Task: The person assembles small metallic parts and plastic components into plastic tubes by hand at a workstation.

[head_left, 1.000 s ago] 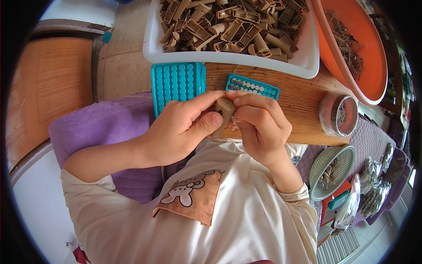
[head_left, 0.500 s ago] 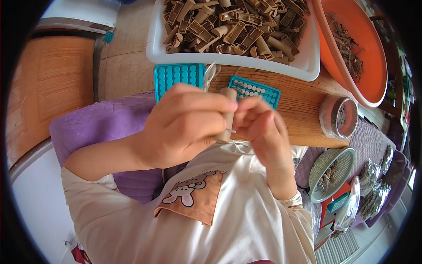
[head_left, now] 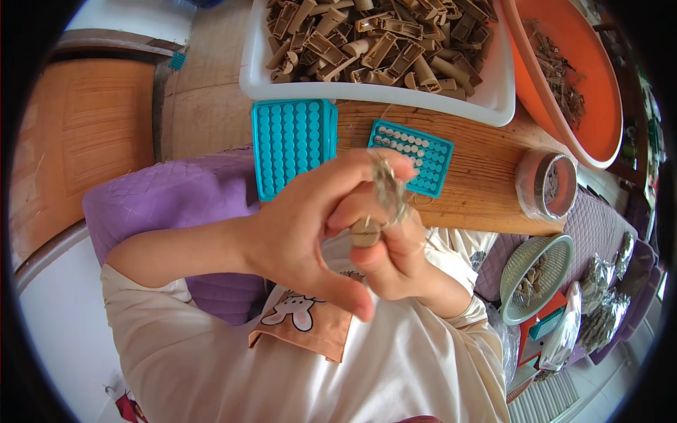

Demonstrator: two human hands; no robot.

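Before the brown wooden desk (head_left: 483, 190): one tan cylindrical casing (head_left: 365, 234), end toward the viewer, pinched in the right hand (head_left: 403, 259); blurred thin strands (head_left: 390, 190) beside it. Left hand (head_left: 303, 220): thumb and fingers spread wide near the casing. Beyond the hands: rectangular teal plastic tray (head_left: 436, 173) holding pale discs (head_left: 409, 149); white plastic tub (head_left: 388, 96) of tan pieces (head_left: 395, 53).

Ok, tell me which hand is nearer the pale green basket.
Right. The right hand is left of the pale green basket, apart from it; the left hand is farther left.
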